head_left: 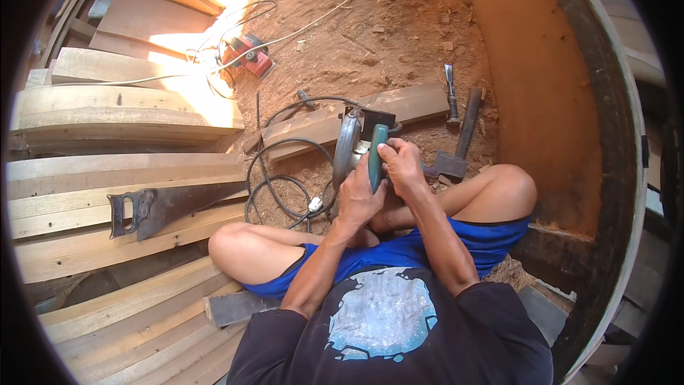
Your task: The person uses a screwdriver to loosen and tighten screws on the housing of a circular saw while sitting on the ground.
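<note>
Bare legs (491, 189) are lying folded close beneath the saw (365, 147), so a slipping grip could be letting its weight, or its blade, down on a shin. The left hand (358, 198) is wrapping round the green handle (379, 148) from below. The right hand (405, 165) is resting its thumb on the upper end; whether its fingers are closing there, I cannot tell. The saw is standing tilted between the hands and the board (420, 103) beyond.

To the left, the black cord (293, 138) is looping beside the saw, with a white plug (315, 204) lying by it; a snag could be jerking the tool sideways. The handsaw (182, 203) is resting on the planks (128, 108) near the left knee, and a knock could be sliding it off.

On the right, the hammer (467, 132) and chisel (451, 93) are lying within an elbow's sweep. Farther off, a pale cord (306, 31) is crossing the shavings by a red tool (249, 55), inviting a tangle.
</note>
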`<state>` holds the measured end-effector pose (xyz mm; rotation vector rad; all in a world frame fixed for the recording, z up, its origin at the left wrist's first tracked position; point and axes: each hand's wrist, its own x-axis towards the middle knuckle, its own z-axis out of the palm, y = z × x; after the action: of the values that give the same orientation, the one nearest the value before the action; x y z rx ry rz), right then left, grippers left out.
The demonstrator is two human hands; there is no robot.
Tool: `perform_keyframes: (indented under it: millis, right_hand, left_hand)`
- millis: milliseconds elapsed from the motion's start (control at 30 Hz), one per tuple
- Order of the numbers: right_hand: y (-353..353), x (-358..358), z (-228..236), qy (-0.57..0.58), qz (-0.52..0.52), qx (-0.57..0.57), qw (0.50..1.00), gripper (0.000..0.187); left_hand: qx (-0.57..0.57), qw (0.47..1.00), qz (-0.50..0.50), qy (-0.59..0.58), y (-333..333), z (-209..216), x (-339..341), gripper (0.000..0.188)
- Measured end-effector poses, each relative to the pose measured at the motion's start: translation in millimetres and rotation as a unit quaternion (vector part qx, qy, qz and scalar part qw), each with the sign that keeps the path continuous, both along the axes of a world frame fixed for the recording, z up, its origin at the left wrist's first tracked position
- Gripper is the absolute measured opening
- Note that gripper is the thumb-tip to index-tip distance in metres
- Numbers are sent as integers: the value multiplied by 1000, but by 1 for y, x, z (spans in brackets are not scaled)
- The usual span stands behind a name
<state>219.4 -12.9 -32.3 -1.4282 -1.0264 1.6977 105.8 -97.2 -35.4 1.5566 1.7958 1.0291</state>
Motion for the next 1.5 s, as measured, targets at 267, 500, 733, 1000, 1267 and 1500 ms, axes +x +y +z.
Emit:
perform_keyframes:
  millis: [267, 500, 733, 1000, 1267, 1500]
  right_hand:
    - [5, -34, 0, 89, -1, -10, 996, 26]
    - [38, -53, 0, 46, 190, 42, 980, 24]
    - [21, 9, 43, -262, 195, 203, 923, 55]
    - [-4, -15, 27, -128, 236, 148, 952, 89]
    - [-12, -14, 72, -64, 139, 18, 988, 67]
    - [-14, -14, 63, -96, 167, 2, 981, 66]
  left_hand:
    - [-83, 969, -63, -226, 14, 0, -67, 57]
    - [-118, 886, -14, -449, 28, -16, -116, 48]
    - [-78, 848, 92, -517, 30, -35, -138, 43]
    - [-42, 828, 141, -541, 45, -52, -146, 34]
    - [-106, 799, 40, -590, 69, -31, -139, 39]
    - [-143, 780, 89, -603, 65, -51, -134, 39]
